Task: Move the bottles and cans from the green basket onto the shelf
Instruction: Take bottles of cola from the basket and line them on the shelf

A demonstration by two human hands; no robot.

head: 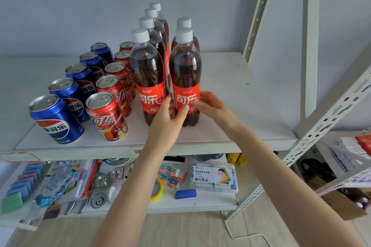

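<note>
Both arms stretched up to shelf (230,96). Left hand (166,120), right hand (212,106) grip cola bottle (185,68) at label, fingers (183,109) curled round opposite sides. Cola bottle upright near shelf front; bottle row (147,66) just left of it, cans (108,114) further left.

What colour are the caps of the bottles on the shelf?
The caps are white, clearest in the head view.

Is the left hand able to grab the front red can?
Probably yes. The front red can stands at the edge of the shelf, nothing in front of it, beside the left hand, which must first let go of the bottle.
</note>
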